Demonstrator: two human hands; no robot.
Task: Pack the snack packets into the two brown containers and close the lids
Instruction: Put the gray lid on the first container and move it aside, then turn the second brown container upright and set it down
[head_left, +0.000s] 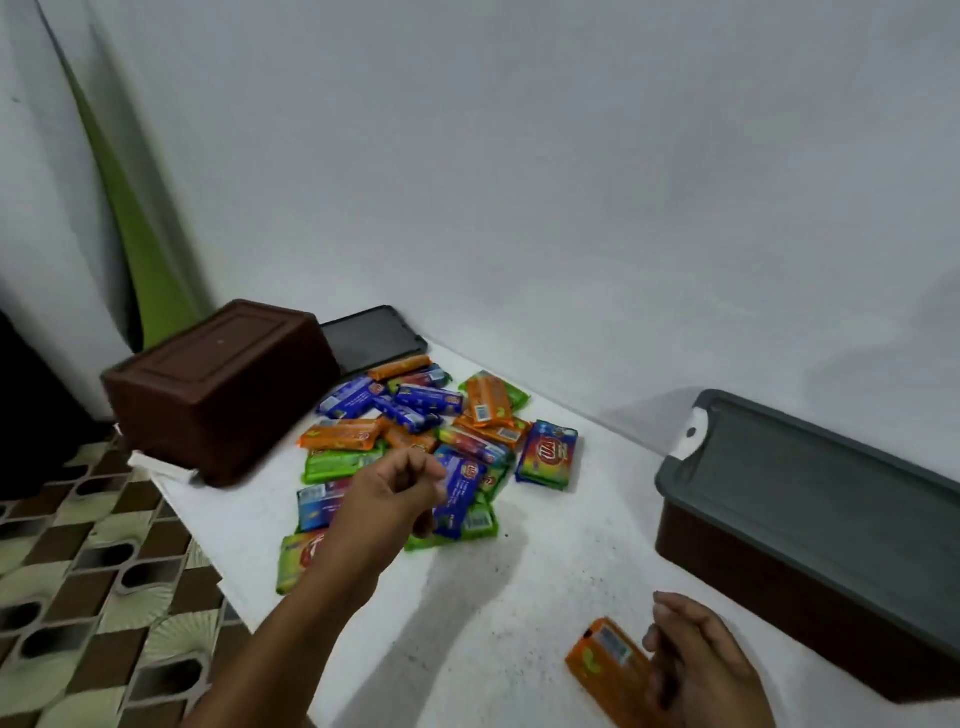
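Resting in right grip (701, 670): orange packet (605, 667)

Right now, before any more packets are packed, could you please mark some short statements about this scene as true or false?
1. The right hand holds an orange packet. True.
2. The grey lid lies on the right brown container. True.
3. All the snack packets are already inside containers. False: a pile of packets lies on the white surface.
4. The left hand is empty and away from the pile. False: it is over the pile, and its fingers pinch a blue packet.
5. The left brown container stands open with packets in it. False: a closed brown face is on top, and no packets show inside.
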